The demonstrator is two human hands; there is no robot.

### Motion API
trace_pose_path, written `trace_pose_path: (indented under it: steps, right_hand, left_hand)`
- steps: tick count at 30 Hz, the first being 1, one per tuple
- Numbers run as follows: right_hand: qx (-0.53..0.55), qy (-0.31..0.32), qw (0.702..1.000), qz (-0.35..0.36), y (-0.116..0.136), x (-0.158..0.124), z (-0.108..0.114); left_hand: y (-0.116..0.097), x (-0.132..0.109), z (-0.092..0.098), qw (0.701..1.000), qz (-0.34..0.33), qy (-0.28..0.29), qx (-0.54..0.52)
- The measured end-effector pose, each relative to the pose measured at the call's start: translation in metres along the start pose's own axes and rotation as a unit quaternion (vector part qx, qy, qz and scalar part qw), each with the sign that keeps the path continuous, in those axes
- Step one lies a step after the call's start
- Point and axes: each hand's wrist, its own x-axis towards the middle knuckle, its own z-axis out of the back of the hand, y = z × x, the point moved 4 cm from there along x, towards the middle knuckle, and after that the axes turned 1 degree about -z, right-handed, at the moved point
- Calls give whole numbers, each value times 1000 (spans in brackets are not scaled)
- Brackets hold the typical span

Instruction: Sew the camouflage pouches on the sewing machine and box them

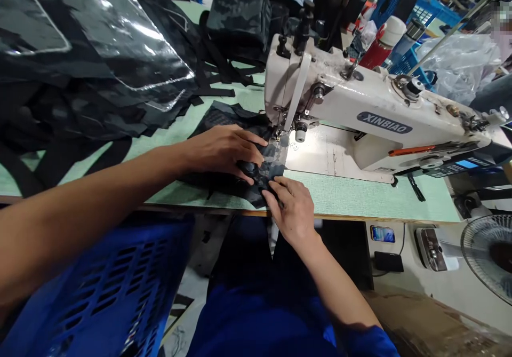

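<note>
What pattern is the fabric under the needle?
Dark grey camouflage fabric, clearest in the head view.

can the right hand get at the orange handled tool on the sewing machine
Probably yes: only the green tabletop and the sewing machine's bed lie between the right hand and the orange-handled tool, though that hand now presses the camouflage fabric.

Well below the right hand's fingers [280,190], a bright blue shirt [256,314] shows, its loose sleeve [370,343] ending just past the bare forearm [336,287].
</note>
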Motion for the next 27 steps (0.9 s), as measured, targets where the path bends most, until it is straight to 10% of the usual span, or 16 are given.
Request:
trace_pose_path:
  steps: [27]
  right_hand:
    - [-157, -11, 978, 138, 13, -15, 0]
  left_hand:
    - [-1, 1, -19, 996, 12, -14, 82]
